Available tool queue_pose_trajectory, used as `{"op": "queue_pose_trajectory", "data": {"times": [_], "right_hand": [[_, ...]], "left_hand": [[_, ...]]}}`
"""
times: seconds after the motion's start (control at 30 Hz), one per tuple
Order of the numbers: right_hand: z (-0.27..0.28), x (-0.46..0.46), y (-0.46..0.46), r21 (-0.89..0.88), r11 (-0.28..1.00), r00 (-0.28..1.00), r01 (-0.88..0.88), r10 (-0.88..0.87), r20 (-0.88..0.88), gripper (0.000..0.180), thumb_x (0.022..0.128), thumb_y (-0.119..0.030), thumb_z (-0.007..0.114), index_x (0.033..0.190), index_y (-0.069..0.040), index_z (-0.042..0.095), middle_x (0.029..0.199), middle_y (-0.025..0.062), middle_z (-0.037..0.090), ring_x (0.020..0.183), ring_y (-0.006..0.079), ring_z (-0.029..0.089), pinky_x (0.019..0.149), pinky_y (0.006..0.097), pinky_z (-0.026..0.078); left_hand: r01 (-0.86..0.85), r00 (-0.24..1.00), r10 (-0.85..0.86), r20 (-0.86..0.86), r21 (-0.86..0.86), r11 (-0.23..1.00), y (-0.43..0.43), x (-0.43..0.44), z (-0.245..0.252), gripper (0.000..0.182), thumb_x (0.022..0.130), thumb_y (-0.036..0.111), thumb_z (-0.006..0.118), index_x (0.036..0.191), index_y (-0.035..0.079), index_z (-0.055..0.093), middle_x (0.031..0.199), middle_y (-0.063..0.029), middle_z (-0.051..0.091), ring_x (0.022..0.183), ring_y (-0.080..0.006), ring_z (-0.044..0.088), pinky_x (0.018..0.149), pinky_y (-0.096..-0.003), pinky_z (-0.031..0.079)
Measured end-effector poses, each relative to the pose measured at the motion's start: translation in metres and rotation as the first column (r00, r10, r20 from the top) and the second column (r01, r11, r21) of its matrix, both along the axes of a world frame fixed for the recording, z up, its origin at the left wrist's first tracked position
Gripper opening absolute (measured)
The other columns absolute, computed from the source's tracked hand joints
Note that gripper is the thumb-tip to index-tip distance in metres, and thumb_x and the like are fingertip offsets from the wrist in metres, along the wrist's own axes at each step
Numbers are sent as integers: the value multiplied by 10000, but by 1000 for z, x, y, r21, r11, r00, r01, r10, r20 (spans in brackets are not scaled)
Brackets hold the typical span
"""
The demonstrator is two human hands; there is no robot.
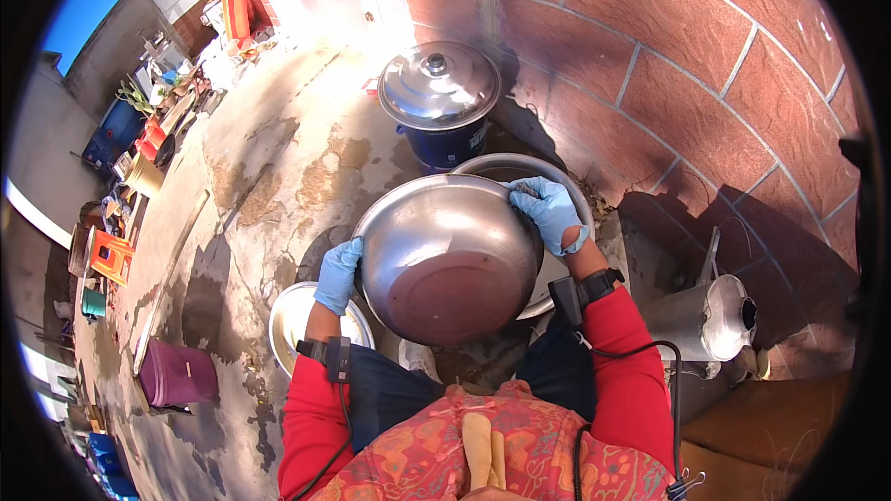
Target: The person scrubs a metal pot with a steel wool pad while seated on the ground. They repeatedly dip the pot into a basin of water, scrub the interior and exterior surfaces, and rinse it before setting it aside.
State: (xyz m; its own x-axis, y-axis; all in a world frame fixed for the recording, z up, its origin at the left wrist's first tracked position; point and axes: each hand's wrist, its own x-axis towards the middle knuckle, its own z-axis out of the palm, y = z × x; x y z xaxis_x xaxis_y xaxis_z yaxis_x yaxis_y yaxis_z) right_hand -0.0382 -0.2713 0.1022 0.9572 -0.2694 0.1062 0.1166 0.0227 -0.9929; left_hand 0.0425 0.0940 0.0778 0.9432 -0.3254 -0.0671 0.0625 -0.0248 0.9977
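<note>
Both my hands wear light blue gloves and hold a large metal basin (445, 257), tilted so that its outer base faces me. My left hand (339, 275) grips the rim at the left side. My right hand (550, 212) is at the upper right rim, with a dark grey scouring pad (534, 188) at its fingers. Behind the held basin, on the right, a second metal basin (583, 198) stands on the ground, partly hidden. A pale, shallow basin (282, 323) lies beneath my left wrist.
A blue bucket (445, 146) with a metal lid (440, 87) stands ahead by the red tiled wall (598, 62). A metal milk can (696, 323) lies at right. A purple bucket (179, 372), an orange stool (111, 256) and a wooden pole (170, 278) are at left.
</note>
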Motion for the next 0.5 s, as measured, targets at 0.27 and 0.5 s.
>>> {"op": "queue_pose_trajectory", "data": {"times": [0.27,0.5], "right_hand": [[20,-8,14,-466,880,980,-91,163,116,187,840,-141,666,1017,-118,722,941,113,699,825,230,659,764,337,515],[50,4,82,-942,298,910,-155,415,-19,203,799,-254,647,986,-246,726,844,88,675,855,305,631,726,437,506]], "left_hand": [[206,954,-266,141,339,918,-39,-6,19,276,911,308,642,889,36,682,723,57,551,678,-48,469,620,-240,419],[79,858,-299,417,467,880,-78,-33,16,279,887,277,666,753,32,660,582,-115,521,512,-164,457,525,-321,428]]}}
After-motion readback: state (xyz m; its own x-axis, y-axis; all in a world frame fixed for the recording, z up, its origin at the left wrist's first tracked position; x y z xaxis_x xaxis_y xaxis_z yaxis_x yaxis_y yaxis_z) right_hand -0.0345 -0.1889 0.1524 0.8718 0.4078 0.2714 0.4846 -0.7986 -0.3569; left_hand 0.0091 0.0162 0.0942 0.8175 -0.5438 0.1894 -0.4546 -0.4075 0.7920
